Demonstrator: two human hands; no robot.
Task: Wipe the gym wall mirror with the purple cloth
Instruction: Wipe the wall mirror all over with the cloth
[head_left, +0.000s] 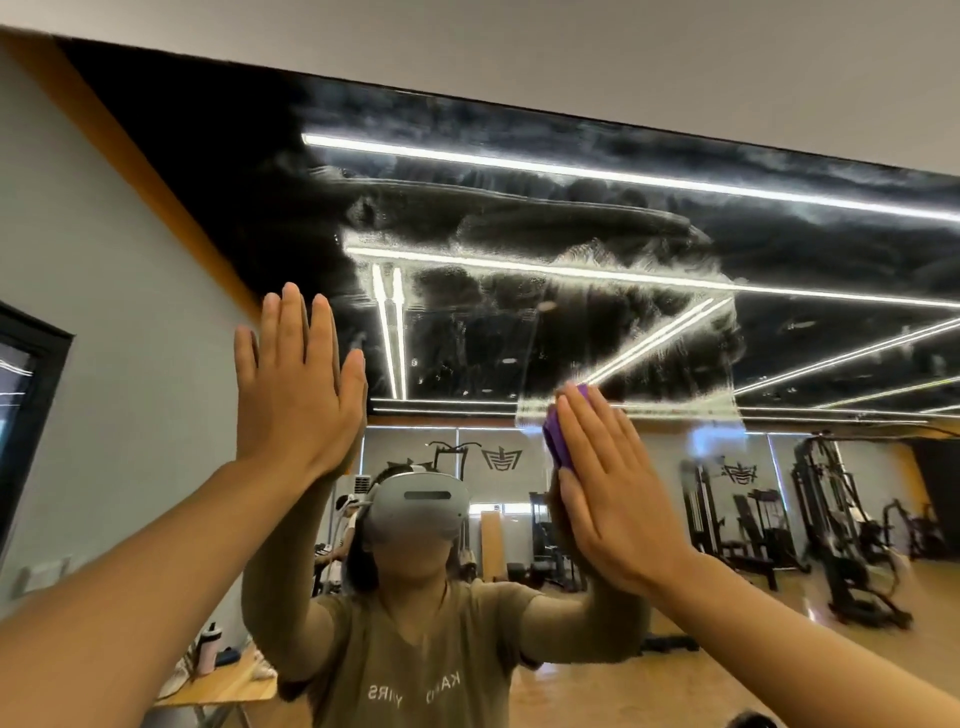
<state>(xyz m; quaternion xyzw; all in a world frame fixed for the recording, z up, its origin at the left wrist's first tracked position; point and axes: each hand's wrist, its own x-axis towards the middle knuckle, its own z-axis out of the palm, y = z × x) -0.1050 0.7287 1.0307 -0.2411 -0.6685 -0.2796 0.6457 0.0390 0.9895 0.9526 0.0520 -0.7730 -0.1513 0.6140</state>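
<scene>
Up high, two flat hands meet the mirror (571, 218).
Right hand (613, 483) presses the purple cloth (558, 439) against it with straight fingers; left hand (298, 384), beside, bare-palmed.

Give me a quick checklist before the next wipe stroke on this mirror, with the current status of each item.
1. Purple cloth under the right hand: ok, the straight fingers press it flat on the glass; only its edge shows.
2. Left hand clear of the stroke: ok, it is open and flat near the mirror's left edge, away from the cloth. Whether it touches the glass: cannot tell.
3. Mirror above the cloth clean: not ok, whitish smears and streaks cover the upper area.
4. Lower mirror clean: cannot tell, the reflection reads fairly clear, but the arms hide part of it.
5. Path upward free: ok, nothing sits on the glass above the cloth.
</scene>
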